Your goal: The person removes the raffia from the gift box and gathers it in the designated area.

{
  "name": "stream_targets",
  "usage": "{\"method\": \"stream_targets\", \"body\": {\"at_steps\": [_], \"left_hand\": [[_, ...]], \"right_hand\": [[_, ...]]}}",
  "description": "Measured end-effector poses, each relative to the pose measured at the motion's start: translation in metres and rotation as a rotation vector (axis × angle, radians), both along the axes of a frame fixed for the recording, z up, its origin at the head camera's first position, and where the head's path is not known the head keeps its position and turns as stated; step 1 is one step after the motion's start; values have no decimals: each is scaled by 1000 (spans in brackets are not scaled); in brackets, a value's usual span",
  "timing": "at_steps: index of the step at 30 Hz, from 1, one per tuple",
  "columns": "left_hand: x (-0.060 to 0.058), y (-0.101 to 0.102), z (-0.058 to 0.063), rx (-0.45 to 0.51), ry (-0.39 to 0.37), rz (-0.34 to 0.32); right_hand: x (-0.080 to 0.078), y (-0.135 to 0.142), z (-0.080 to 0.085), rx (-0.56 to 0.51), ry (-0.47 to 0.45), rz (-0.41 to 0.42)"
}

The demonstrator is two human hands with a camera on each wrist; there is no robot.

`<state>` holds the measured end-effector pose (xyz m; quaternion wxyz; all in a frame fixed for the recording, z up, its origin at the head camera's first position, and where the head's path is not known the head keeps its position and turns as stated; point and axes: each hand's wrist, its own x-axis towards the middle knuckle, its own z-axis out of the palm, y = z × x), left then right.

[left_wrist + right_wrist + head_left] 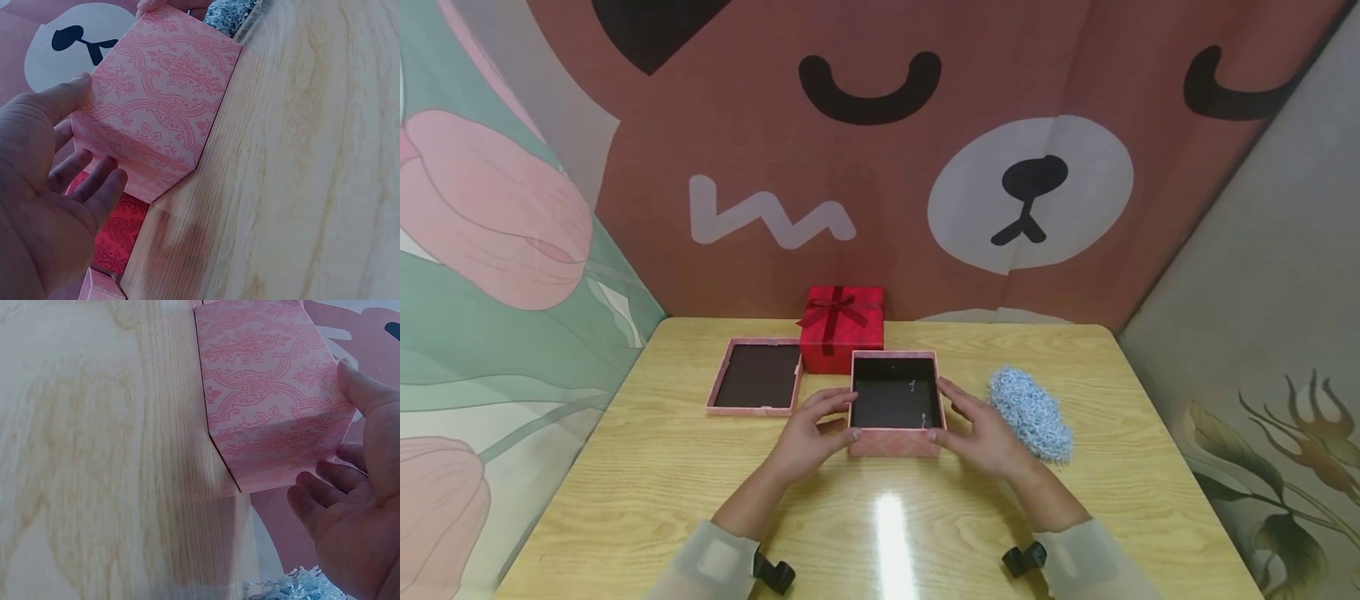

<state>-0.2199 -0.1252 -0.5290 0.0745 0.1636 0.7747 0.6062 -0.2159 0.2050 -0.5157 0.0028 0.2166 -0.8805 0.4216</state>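
A pink patterned gift box stands lidless on the table, its dark inside holding a couple of light blue shreds. My left hand grips its left front corner, with the thumb at the front rim and the fingers along the side. At the opposite front corner my right hand holds the box the same way. Both wrist views show the box's floral front and side walls, with the thumbs at the upper edge. Just beyond my right hand lies a bundle of pale blue shredded paper.
The pink box lid lies inside up at the left. Behind the open box is a red gift box with a dark red ribbon bow. The wooden table meets a bear-printed backdrop at its far edge.
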Motion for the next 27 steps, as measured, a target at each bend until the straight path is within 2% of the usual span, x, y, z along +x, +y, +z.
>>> {"method": "stream_targets", "body": {"at_steps": [10, 27], "left_hand": [[3, 4, 3, 4, -1, 5], [4, 25, 1, 32, -3, -37]], "right_hand": [[4, 4, 1, 11, 0, -11], [16, 26, 2, 20, 5, -57]]}}
